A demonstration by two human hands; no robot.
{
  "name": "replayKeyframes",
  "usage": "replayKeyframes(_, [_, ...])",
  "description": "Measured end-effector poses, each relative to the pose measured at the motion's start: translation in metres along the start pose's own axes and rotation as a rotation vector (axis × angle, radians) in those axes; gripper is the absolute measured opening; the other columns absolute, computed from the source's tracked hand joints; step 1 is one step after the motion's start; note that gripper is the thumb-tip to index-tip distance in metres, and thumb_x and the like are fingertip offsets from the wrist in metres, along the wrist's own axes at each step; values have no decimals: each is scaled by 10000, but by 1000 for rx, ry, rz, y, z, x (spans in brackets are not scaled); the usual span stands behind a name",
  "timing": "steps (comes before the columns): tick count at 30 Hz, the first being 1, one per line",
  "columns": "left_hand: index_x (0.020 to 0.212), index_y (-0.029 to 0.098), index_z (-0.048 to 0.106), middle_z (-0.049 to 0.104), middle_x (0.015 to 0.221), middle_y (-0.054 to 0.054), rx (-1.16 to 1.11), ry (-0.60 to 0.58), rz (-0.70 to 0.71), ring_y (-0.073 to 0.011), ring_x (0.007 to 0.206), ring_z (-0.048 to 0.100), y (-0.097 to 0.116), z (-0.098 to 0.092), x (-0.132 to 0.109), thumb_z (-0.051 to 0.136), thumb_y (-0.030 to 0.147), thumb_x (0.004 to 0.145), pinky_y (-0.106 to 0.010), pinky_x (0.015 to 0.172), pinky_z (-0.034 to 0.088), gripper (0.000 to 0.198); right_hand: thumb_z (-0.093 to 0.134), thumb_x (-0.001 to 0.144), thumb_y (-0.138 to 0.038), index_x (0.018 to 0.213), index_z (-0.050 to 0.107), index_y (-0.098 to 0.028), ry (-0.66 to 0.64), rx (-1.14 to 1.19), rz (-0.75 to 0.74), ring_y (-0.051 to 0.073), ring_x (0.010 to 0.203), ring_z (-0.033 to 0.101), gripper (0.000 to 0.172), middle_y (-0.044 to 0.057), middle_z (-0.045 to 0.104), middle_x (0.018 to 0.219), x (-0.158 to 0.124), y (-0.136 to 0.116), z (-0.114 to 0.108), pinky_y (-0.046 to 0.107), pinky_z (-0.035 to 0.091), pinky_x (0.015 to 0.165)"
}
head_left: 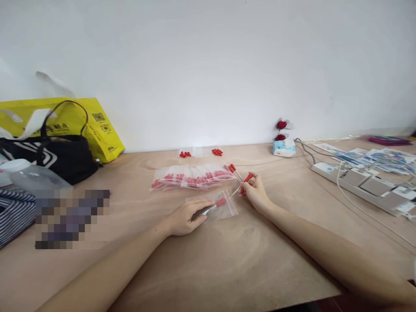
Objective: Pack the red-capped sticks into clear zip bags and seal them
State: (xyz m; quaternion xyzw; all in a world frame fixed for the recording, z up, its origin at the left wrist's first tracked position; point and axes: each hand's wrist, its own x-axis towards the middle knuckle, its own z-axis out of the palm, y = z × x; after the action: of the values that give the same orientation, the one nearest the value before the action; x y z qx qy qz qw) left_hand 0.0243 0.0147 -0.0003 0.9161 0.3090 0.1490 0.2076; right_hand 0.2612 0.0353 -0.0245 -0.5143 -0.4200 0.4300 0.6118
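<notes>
My left hand [188, 216] rests on the table, closed around a dark, silver-edged tool [204, 211] that looks like tweezers. Its narrow end meets a small red rubber bulb [221, 202] at a clear zip bag [230, 208] lying flat. My right hand [255, 190] is pinched by the bag's right end, gripping a thin tube with a red bulb [248, 177]. Other slim red-topped tubes [232, 167] lie just left of its fingertips. Beyond the hands, a fanned row of filled zip bags [190, 178] holds several red bulbs.
Small piles of red bulbs [217, 152] lie on bags at the back. A power strip [360, 186] with cables and printed sheets [383, 157] occupy the right. Near the wall stands a tissue pack [284, 147]. Yellow [104, 134] and black bags [69, 158] sit left.
</notes>
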Motion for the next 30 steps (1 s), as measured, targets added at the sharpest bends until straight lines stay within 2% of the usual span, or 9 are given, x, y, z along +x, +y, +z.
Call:
replayKeyframes(6, [1233,222,439,486,1265,-45,-3,-19,-22,-203,1172,429,0,0,0,445,231,823,-382,995,339,410,494,617,-250,1098,239,-220,48,-73,-93,74,442,488,545,-105,417,619,0,-6,-9,213,438,431])
replayKeyframes(12, [1220,218,447,495,1255,-47,-4,-8,-21,-199,1161,441,3,-1,1,457,230,815,-373,989,348,405,529,605,-248,1041,254,-232,38,6,-1,98,450,518,515,-111,437,584,-4,-4,-5,236,466,440])
replayKeyframes(18, [1243,224,419,460,1288,-48,38,21,-50,-233,1213,374,1,0,1,510,289,797,-422,1016,304,460,508,700,-320,914,316,-229,-106,133,103,105,499,564,302,-73,524,589,-18,-1,3,261,490,500])
replayKeyframes(23, [1251,220,411,443,1305,-49,49,-2,-83,-237,1231,348,1,1,0,498,316,809,-439,1028,280,460,564,633,-295,784,417,-196,-265,75,156,73,486,524,233,-27,588,653,-21,-2,4,231,455,497])
replayKeyframes(26, [1249,219,414,448,1299,-50,46,8,-76,-231,1224,360,1,0,0,494,321,812,-428,1023,291,456,581,596,-268,711,460,-185,-340,-67,108,69,469,486,187,-45,548,578,-14,-3,-3,213,407,477])
replayKeyframes(30, [1242,221,422,451,1297,-50,46,6,-66,-232,1222,363,0,0,0,497,329,811,-422,1024,291,451,611,612,-298,645,546,-159,-495,-427,-47,67,481,438,157,-43,521,552,-1,-3,-17,203,336,464])
